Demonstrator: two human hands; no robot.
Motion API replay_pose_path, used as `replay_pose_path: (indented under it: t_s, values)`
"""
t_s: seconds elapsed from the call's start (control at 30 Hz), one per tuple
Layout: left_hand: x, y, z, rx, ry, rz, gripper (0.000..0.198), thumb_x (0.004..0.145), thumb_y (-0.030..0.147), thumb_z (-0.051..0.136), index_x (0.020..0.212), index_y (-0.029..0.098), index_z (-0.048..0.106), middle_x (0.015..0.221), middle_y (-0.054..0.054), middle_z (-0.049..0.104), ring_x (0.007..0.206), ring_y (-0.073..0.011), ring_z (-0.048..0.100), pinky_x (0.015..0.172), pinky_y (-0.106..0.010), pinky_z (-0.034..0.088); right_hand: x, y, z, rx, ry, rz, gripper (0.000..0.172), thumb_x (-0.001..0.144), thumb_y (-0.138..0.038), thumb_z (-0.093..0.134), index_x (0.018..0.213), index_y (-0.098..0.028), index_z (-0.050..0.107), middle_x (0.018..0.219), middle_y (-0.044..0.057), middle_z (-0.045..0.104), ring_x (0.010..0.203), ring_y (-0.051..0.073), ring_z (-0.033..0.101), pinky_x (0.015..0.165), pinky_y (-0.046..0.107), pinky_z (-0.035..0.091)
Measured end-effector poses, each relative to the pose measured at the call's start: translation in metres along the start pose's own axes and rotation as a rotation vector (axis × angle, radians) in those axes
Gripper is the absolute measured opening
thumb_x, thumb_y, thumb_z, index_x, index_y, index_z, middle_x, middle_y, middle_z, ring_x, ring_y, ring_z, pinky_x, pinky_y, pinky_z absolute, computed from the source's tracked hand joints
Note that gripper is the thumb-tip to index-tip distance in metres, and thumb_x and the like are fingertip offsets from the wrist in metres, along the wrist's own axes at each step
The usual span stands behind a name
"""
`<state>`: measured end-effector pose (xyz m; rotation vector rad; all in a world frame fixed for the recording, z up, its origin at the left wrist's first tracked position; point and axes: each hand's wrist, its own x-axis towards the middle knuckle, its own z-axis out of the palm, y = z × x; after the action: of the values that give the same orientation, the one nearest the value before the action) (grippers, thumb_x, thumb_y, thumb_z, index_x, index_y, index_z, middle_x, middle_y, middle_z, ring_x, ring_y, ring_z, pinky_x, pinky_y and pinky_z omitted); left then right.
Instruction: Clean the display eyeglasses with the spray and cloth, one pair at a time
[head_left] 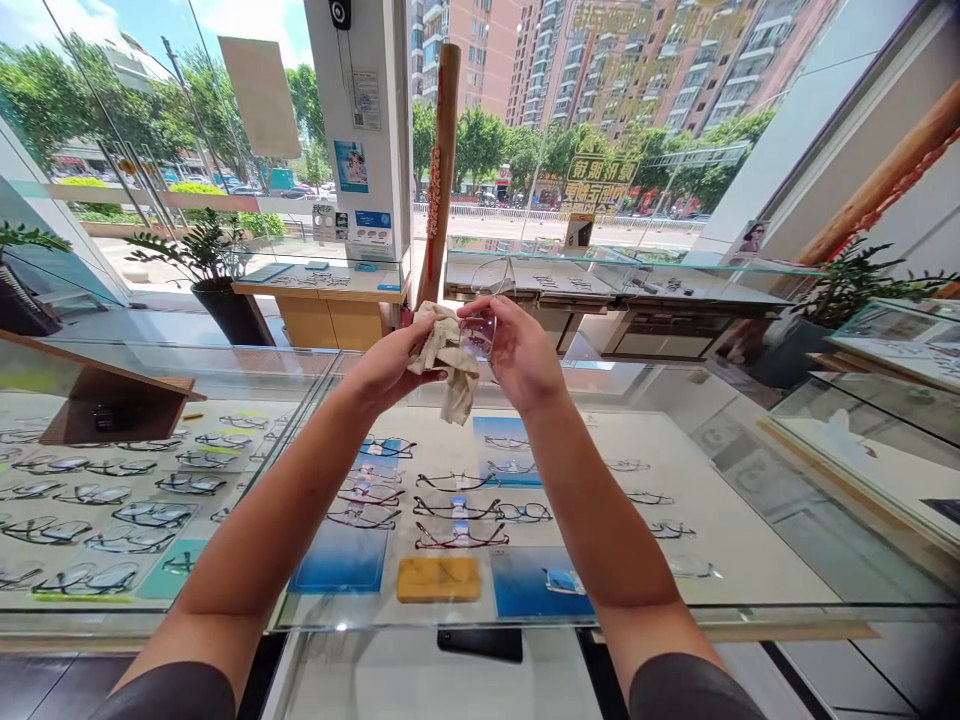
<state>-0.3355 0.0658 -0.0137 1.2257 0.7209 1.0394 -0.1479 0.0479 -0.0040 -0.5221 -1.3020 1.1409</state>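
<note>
Above the glass display counter, my left hand (pixel 396 362) is closed on a crumpled beige cloth (pixel 454 372), which hangs down below the fingers. My right hand (pixel 525 358) pinches a pair of eyeglasses (pixel 478 334) with clear lenses. One lens sits between the two hands, close against the cloth; the other part of the glasses points up and away. The thin frame is hard to make out against the bright window. Rows of eyeglasses lie under the counter glass below my arms.
A glass-topped counter (pixel 600 400) spans the front, with a yellow case (pixel 438 580) inside. A black phone (pixel 480 645) lies near its front edge. A brown wooden stand (pixel 112 405) is at left. Beyond are a wooden post (pixel 441 170), potted plants (pixel 225 300) and further showcases (pixel 660 290).
</note>
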Motion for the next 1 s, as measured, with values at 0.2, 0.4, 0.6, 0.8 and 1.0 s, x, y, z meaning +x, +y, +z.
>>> replay_pose_path:
  t_s: [0.2, 0.4, 0.6, 0.8, 1.0]
  values:
    - [-0.001, 0.004, 0.004, -0.172, 0.088, -0.042, 0.032, 0.107, 0.044, 0.055, 0.110, 0.020, 0.077, 0.098, -0.009, 0.078, 0.087, -0.0210, 0.070, 0.076, -0.035, 0.061, 0.001, 0.000, -0.002, 0.009, 0.010, -0.017, 0.030, 0.095, -0.058, 0.076, 0.091, -0.028, 0.078, 0.104, 0.003, 0.079, 0.093, 0.019, 0.069, 0.085, 0.035, 0.059]
    - [0.001, -0.002, -0.002, -0.079, 0.009, 0.025, 0.022, 0.100, 0.038, 0.073, 0.102, 0.017, 0.078, 0.097, -0.011, 0.076, 0.085, -0.0186, 0.066, 0.079, -0.033, 0.059, 0.000, 0.001, -0.002, 0.001, -0.004, -0.030, 0.027, 0.097, -0.053, 0.074, 0.090, -0.028, 0.080, 0.100, 0.002, 0.078, 0.092, 0.018, 0.068, 0.086, 0.033, 0.058]
    - [0.004, -0.002, -0.007, -0.060, -0.097, 0.064, 0.021, 0.096, 0.035, 0.074, 0.102, 0.015, 0.078, 0.095, -0.010, 0.076, 0.088, -0.0176, 0.066, 0.084, -0.031, 0.056, 0.003, 0.003, -0.004, 0.005, 0.015, -0.015, 0.026, 0.095, -0.051, 0.073, 0.088, -0.027, 0.081, 0.098, 0.003, 0.079, 0.088, 0.017, 0.066, 0.078, 0.030, 0.055]
    - [0.000, -0.001, -0.010, -0.075, -0.219, 0.120, 0.016, 0.084, 0.024, 0.083, 0.096, 0.014, 0.079, 0.092, -0.007, 0.074, 0.083, -0.0130, 0.063, 0.081, -0.026, 0.055, 0.003, 0.004, -0.005, 0.002, 0.023, -0.011, 0.028, 0.093, -0.053, 0.078, 0.088, -0.026, 0.079, 0.097, 0.002, 0.079, 0.088, 0.017, 0.065, 0.075, 0.029, 0.054]
    - [0.003, -0.008, -0.010, -0.032, -0.279, 0.200, 0.038, 0.080, 0.034, 0.098, 0.108, 0.015, 0.081, 0.109, -0.012, 0.080, 0.100, -0.0196, 0.072, 0.093, -0.032, 0.057, 0.003, 0.005, -0.001, -0.049, -0.001, -0.023, 0.032, 0.092, -0.056, 0.078, 0.088, -0.025, 0.079, 0.098, 0.003, 0.077, 0.087, 0.016, 0.064, 0.075, 0.030, 0.052]
